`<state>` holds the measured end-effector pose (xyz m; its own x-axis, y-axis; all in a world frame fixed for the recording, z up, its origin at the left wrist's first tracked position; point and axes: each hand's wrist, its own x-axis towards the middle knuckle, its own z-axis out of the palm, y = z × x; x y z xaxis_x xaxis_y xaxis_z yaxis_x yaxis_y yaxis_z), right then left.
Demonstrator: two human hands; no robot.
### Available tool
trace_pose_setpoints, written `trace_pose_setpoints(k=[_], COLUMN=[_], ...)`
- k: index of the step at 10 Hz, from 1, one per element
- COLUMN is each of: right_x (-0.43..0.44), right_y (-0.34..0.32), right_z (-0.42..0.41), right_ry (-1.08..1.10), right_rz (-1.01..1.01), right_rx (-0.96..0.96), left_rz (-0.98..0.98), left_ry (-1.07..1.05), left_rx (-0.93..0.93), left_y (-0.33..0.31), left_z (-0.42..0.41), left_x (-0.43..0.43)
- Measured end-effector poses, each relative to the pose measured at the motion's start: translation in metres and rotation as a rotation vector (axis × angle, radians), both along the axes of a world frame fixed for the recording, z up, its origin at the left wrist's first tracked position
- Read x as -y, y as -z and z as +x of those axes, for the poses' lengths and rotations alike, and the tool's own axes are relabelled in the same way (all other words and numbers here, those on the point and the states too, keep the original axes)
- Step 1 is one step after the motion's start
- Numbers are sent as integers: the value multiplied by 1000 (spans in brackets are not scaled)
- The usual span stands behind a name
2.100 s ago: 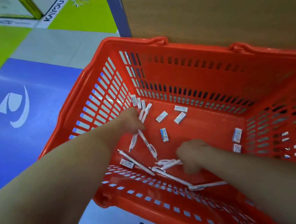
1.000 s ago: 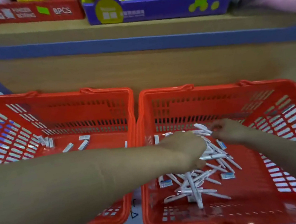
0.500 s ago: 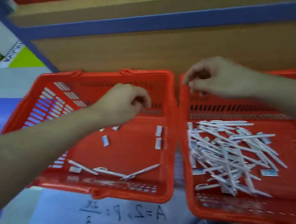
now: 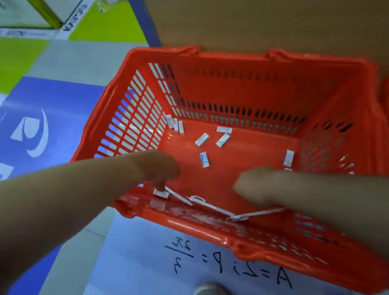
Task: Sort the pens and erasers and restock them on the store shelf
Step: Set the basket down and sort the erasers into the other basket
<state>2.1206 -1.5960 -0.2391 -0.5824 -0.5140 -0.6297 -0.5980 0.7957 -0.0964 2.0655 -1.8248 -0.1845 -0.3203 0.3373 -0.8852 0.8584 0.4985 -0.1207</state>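
Head view: basket (image 4: 253, 81) on printed floor (image 4: 68, 98) by shelf (image 4: 270, 7); left hand (image 4: 157, 170), right hand (image 4: 255, 186) grips unclear.

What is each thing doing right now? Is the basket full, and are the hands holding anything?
Red basket: standing on the floor, nearly empty.
Erasers: lying loose, scattered on the basket's bottom.
Pens: three lying flat along the near wall.
Left hand: inside the basket, fingers down by an eraser and a pen; grip too blurred to tell.
Right hand: inside the basket, above the pens; blurred, grip unclear.
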Motion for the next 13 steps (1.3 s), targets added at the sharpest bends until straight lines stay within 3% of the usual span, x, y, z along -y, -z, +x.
trace_pose_setpoints(k=[1,3,4,5,6,7,9,10,12,13], right_x=[20,19,19,26,43,53,52,48,26,11], right_y=[-8,8,19,26,32,32,20,16,-18,-58], right_z=[21,26,10,8,22,28,14,13,-18,-39], right_ry=[-165,-96,265,448,345,273,294,301,802,1015], right_rz=[230,153,-21,-193,-227,-214,-87,40,-201,-496], right_rx=[101,96,85,154,146,61,-26,0,366,469], left_rz=[-30,81,144,206,235,213,147,177,69,105], left_ry=[120,314,306,235,146,209,125,-57,-93,-116], left_rx=[40,69,17,-30,20,64,-141,-214,-209,-256], left_y=[18,63,65,69,73,72,63,59,60,52], left_z=[0,2,-6,-15,-20,-19,-38,-45,-43,-45], left_x=[-9,-20,-22,-18,-7,2,12,19,24,20])
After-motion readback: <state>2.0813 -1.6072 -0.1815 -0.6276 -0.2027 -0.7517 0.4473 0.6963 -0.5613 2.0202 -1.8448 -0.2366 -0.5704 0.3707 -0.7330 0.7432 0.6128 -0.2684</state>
